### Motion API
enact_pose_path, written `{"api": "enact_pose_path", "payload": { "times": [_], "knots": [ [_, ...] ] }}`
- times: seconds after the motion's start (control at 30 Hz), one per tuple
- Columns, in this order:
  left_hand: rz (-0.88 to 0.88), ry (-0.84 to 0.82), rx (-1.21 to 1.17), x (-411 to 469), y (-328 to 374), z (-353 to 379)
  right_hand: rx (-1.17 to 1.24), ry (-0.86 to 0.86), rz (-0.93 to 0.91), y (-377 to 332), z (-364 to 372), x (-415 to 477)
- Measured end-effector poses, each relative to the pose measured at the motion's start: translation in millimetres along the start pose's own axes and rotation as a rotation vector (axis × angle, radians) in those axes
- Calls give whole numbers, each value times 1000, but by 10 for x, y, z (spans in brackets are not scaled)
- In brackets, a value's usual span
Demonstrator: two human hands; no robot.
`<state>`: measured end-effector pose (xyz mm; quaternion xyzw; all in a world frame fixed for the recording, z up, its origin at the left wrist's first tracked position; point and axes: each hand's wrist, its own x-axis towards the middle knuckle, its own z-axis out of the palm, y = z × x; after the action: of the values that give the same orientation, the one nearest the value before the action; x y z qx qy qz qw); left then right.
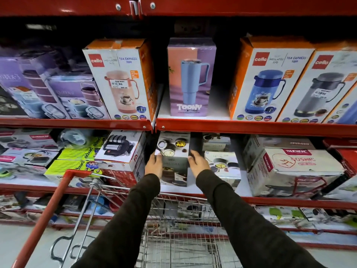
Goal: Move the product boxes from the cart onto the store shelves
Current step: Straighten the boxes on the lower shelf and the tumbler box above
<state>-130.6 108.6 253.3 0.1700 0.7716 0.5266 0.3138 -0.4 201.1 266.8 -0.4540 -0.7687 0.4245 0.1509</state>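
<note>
A tall grey product box printed with food containers stands on the middle red shelf, between a white box on its left and a light blue box on its right. My left hand grips its left side and my right hand presses its right side. Both dark sleeves reach over the wire shopping cart, whose basket looks bare below my arms. The cart's red handle runs down to the lower left.
On the upper shelf stand orange Cello jug boxes, a purple Toony mug box and purple lunch-box cartons. A white Trueware carton sits right of my hands. Green boxes lie left. A lower shelf holds more boxes.
</note>
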Motion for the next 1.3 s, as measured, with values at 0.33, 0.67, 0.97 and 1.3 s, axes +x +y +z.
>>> {"api": "enact_pose_path", "payload": {
  "times": [0.33, 0.67, 0.97, 1.3],
  "knots": [
    [74, -29, 15, -159, -201, -134, 114, 16, -22, 125, 48, -192],
    [97, 2, 83, -346, -333, -211, 166, 5, 6, 235, 112, -384],
    [150, 86, 148, -366, -103, -248, 168, 236, -141, 9, -94, -452],
    [798, 238, -146, -368, 1698, -122, 440, 576, -470, -1087, -1125, 31]
  ]
}}
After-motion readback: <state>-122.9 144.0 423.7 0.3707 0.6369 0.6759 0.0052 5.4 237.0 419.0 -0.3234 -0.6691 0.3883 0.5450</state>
